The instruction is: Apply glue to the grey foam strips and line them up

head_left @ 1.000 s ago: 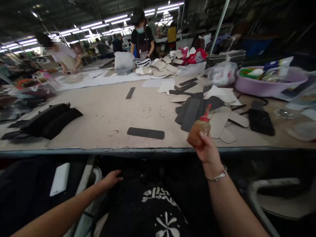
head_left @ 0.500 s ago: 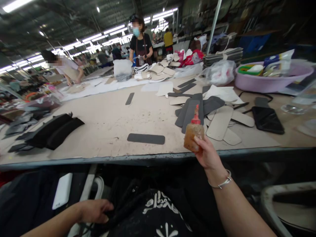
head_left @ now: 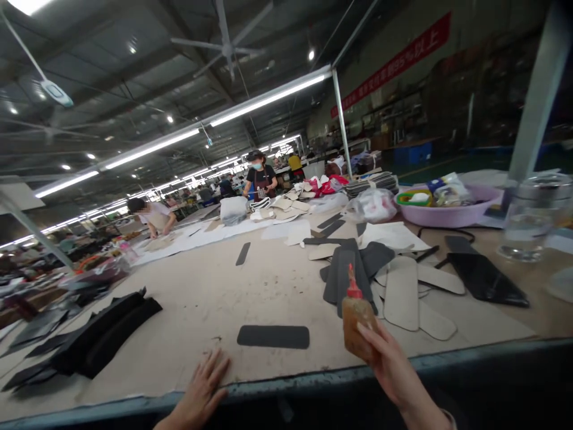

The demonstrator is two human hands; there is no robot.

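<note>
My right hand grips a small glue bottle with amber contents and a red nozzle, held upright just above the table's near edge. My left hand lies flat with spread fingers on the table's front edge. A dark rounded strip lies on the beige tabletop between the two hands, a little beyond them. Right of the bottle lies a heap of dark and beige strips.
A pile of black material sits at the left. A black flat pouch, a glass jar and a lilac basin stand at the right. Other people work at the table's far end.
The view has tilted up. My left hand came up from my lap onto the table edge. The right hand still holds the bottle, now closer to the table.
</note>
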